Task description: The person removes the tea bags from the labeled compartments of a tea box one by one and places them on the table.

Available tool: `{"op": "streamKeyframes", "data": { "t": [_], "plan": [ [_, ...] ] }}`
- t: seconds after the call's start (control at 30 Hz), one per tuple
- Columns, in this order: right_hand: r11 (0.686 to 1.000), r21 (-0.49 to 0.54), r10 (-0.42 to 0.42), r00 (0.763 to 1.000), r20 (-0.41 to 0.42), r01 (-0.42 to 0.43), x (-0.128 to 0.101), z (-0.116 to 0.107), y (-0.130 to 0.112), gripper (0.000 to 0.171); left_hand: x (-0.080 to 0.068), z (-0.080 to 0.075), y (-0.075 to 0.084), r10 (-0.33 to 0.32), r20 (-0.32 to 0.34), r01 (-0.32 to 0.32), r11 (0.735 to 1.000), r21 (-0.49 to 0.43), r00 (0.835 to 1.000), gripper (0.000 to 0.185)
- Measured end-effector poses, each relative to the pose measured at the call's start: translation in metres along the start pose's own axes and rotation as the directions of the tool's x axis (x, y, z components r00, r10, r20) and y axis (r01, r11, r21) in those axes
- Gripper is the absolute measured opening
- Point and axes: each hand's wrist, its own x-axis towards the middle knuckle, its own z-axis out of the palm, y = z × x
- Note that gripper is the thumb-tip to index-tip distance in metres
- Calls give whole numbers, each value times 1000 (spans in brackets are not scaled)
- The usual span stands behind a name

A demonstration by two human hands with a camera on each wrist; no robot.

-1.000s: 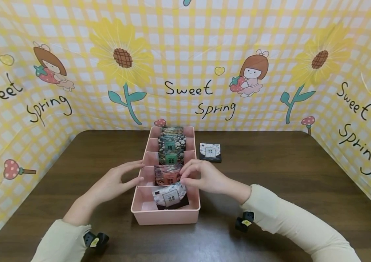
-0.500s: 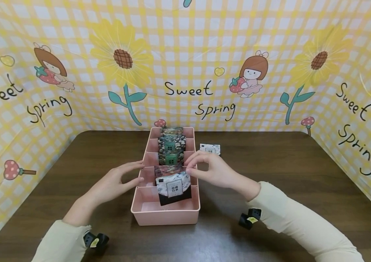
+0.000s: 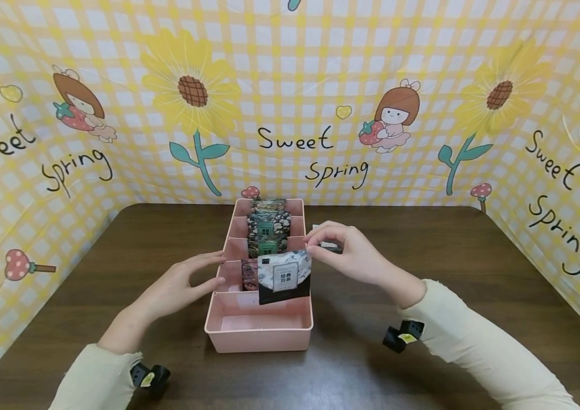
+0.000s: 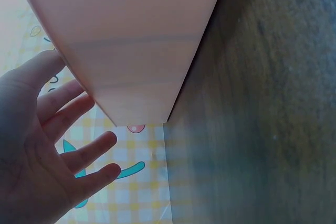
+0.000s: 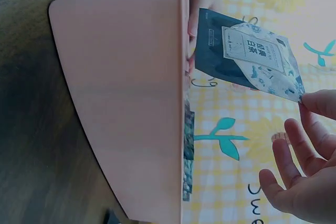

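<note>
From the head view I see my right hand (image 3: pixel 351 256) just right of centre, pinching the upper right corner of a white and black sachet (image 3: pixel 284 278) between thumb and forefinger; the other fingers are loosely spread. The sachet hangs tilted above the pink divided tray (image 3: pixel 259 333) at the centre of the frame, in front of its second compartment from the near end, clear of the nearest compartment, whose floor shows bare. In the right wrist view the same sachet (image 5: pixel 252 56) sits in the upper right of the frame, beside the tray's pink wall (image 5: pixel 126 103), with only its corner caught at my fingertips (image 5: pixel 317 103). My left hand (image 3: pixel 177 287) lies left of centre, released and holding nothing, its straight fingers pointing at the tray's left wall; the left wrist view puts the thumb (image 4: pixel 37 74) against that wall (image 4: pixel 131 40) while the other fingers stand off it. Further up the frame, the tray's rear compartments hold upright sachets: a reddish one (image 3: pixel 250 274) half hidden behind the lifted one, then two with green labels (image 3: pixel 267 246) and a dark one at the far end. Another sachet (image 3: pixel 329 246) lies on the brown table (image 3: pixel 474 273) just right of the tray, mostly covered by my right hand.
</note>
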Motion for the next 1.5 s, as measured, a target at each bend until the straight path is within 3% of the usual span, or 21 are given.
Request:
{"op": "streamKeyframes", "data": {
  "t": [0.23,0.63,1.0,1.23,1.5],
  "plan": [
    [998,49,45,998,-43,-43,-5,-13,3,9,0,0,-1,-9,5,9,1000,-1,1000,47],
    [995,0,98,987,-130,-99,-15,-39,20,10,0,0,0,-11,10,11,1000,-2,1000,47],
    [979,-13,198,961,-195,-204,-21,-61,41,21,0,-1,0,-30,24,31,999,-11,999,48],
    [971,-42,219,948,-231,-235,-25,-69,52,25,1,0,-2,-33,22,34,999,-13,999,49],
    [949,-68,285,932,-222,-307,-30,-82,62,32,1,1,-2,-37,24,37,999,-19,999,48]
  ]
}}
